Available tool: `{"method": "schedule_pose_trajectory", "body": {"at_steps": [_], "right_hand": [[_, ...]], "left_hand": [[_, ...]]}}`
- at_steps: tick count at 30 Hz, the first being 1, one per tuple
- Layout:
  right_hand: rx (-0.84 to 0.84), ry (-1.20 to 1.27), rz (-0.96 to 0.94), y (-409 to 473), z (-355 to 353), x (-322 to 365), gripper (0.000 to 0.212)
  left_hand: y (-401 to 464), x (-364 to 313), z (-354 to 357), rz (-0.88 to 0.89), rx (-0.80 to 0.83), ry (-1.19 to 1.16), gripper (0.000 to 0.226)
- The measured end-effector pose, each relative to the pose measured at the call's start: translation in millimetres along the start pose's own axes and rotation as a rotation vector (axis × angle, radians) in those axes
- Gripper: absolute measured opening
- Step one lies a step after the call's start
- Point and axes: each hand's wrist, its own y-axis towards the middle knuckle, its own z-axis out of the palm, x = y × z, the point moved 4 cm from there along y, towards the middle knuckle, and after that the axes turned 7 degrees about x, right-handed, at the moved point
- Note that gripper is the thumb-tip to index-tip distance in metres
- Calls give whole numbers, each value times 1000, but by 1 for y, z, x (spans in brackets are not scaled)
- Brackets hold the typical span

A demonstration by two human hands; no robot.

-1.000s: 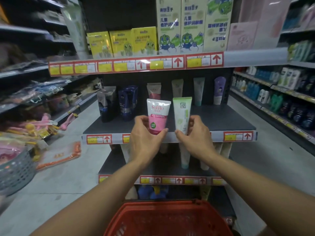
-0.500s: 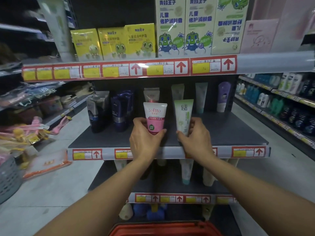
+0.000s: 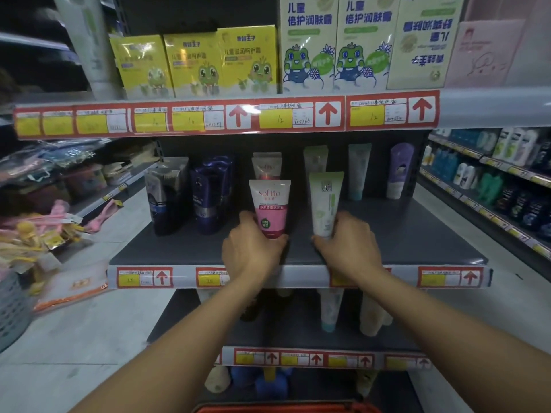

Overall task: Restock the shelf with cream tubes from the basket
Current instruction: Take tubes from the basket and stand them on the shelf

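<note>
- The left hand curls round the base of the pink Softto tube; the right hand grips the foot of the green tube. Both tubes stand upright, cap down, on the middle shelf.
- Taking the pink tube as landmark: the green tube is just to its right, apart from it; a matching pink tube stands right behind it; dark blue packs lie to its left.
- To do this step well, I judge each tube should be slid back in line with its own row, kept vertical, label facing out, and pressed down onto its cap before the fingers let go, so neither tips.
- Release 1 hand at a time if a tube wobbles.
- Against the frame 0.5 s ago, both tubes sit deeper on the shelf, closer to the back row, and the red basket shows only as a sliver at the bottom edge.
</note>
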Motion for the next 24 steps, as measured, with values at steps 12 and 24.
{"method": "schedule_pose_trajectory", "body": {"at_steps": [12, 24], "right_hand": [[64, 1, 53, 70, 9, -4, 57], [44, 31, 44, 109, 28, -12, 62]], "left_hand": [[66, -4, 10, -51, 59, 45, 78], [104, 6, 29, -29, 57, -1, 85]]}}
